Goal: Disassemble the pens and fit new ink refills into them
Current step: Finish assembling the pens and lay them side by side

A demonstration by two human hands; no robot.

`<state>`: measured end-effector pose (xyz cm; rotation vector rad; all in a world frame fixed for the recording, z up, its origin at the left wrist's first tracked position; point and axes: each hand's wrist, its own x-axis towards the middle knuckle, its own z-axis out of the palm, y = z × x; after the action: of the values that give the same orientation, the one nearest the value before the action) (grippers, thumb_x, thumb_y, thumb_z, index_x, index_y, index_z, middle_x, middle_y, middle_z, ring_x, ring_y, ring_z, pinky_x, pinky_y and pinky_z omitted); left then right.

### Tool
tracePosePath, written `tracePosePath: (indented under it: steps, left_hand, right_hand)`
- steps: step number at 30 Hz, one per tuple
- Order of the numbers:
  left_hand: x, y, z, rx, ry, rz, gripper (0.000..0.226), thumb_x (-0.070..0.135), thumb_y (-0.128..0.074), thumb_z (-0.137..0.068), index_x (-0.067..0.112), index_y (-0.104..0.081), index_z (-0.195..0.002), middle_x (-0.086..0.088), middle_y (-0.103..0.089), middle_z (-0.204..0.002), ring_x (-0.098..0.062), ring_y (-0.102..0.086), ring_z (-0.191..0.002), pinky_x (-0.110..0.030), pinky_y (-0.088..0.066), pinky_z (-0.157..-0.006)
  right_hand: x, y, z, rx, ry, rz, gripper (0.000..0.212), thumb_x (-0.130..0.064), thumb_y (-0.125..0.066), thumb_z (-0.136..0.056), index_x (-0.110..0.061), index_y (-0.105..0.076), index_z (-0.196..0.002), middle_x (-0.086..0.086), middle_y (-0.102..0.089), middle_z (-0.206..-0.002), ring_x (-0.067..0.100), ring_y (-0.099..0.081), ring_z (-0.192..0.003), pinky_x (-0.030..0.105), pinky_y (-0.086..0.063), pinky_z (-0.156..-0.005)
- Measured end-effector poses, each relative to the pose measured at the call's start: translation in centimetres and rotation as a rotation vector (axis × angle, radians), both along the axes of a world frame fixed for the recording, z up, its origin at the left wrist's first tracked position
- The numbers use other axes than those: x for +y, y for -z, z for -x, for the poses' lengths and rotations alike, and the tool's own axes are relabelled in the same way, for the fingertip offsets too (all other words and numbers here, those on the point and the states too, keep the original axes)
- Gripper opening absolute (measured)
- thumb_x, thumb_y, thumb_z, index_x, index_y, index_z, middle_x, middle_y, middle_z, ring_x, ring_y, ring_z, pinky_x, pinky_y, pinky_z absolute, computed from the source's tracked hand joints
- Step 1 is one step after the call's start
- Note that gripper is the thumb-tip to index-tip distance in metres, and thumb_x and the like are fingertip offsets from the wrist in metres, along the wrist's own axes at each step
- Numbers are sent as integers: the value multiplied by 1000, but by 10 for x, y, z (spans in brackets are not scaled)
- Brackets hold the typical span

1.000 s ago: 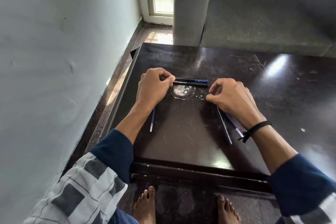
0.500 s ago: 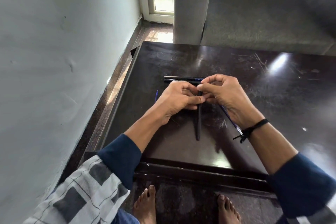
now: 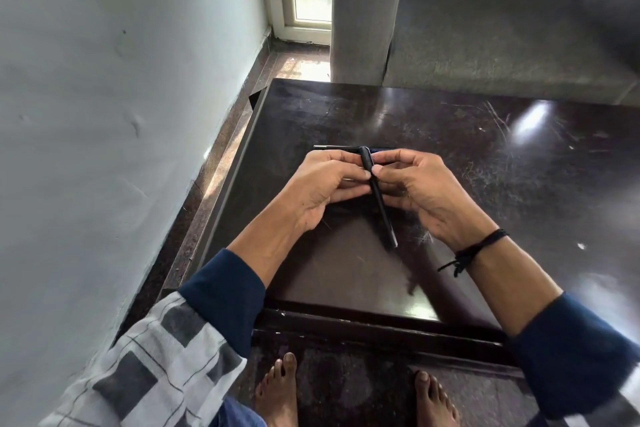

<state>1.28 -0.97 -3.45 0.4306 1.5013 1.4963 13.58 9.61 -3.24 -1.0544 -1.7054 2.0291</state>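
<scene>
The black pen (image 3: 381,208) is up off the counter (image 3: 346,274), held over its middle, nearer the left edge than the right. Its long axis runs almost straight from the far edge towards the near edge. The thick capped end points away from the person and the thin end slants back towards them, leaning a little to the right-hand side.

Both hands meet at the far end of it. The left hand (image 3: 320,185) has a narrow grip, thumb and fingertips pinching the barrel just below the cap. The right hand (image 3: 427,191) pinches the same short stretch from the other side, thumb on top. The rest of the barrel hangs free below them, passing closer to the right palm than to the left.

To my eye the pen must come apart along that far-to-near line. With both grips crowded at one end, one hand probably has to slide down the barrel first, and the right is nearer.

A second pen (image 3: 332,147) lies flat beyond the knuckles, parallel to the far edge.
</scene>
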Motion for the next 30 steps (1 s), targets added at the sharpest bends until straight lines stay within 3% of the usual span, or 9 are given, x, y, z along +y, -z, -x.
tracePosePath:
  steps: [3, 7, 11, 16, 22, 27, 30]
  left_hand:
    - [0, 0, 3, 3, -25, 9, 21, -5, -63, -87, 10, -77, -86, -10, -75, -82, -18, -74, -77, -28, -62, -72]
    - [-2, 1, 5, -21, -38, -9, 9, 16, -72, -92, 8, -76, -92, -9, -75, -81, -19, -74, -75, -27, -60, -69]
    - [-2, 2, 5, 7, -57, -40, 4, 8, -69, -94, 5, -72, -92, -4, -72, -78, -15, -73, -75, -27, -61, -70]
    - [-2, 0, 8, -22, -43, -57, 20, 0, -62, -96, -3, -70, -114, -11, -70, -93, -19, -71, -90, -33, -62, -82]
    - [-4, 0, 10, 17, -31, -74, 32, -5, -60, -95, 1, -66, -125, -13, -73, -102, -16, -71, -93, -26, -60, -84]
    - [-4, 1, 11, 49, -17, -94, 33, -9, -56, -95, -2, -63, -127, -20, -72, -115, -19, -71, -97, -25, -59, -86]
    - [-2, 4, 9, 37, -47, -89, 32, -6, -59, -95, -2, -63, -126, -20, -73, -111, -18, -70, -97, -28, -57, -94]
  right_hand:
    - [-2, -2, 1, -7, -7, -1, 15, -3, -72, -92, -10, -72, -105, 1, -69, -81, 14, -71, -71, 29, -61, -68]
    - [-5, -3, 2, -22, -12, -88, 9, -5, -74, -91, -12, -71, -94, 5, -68, -82, 13, -69, -68, 27, -60, -61]
    - [-9, -1, 4, -26, -27, -92, 8, -10, -77, -90, -15, -71, -89, 6, -67, -84, 14, -68, -75, 34, -62, -63]
    - [-7, -3, 3, -47, 8, 44, 6, -20, -70, -96, -14, -71, -97, 6, -75, -83, 14, -70, -66, 21, -53, -49]
    - [-5, -2, 0, -51, -78, 89, 4, -11, -69, -96, -12, -73, -96, 5, -76, -80, 10, -67, -61, 17, -50, -51]
    - [-4, 6, 4, -103, -95, -41, 10, -11, -66, -98, -10, -75, -95, 2, -71, -67, 9, -51, -51, 17, -36, -42]
    - [-7, 15, 5, -181, -76, -339, 17, -20, -62, -100, -16, -77, -93, -8, -61, -57, 4, -44, -48, 20, -35, -47]
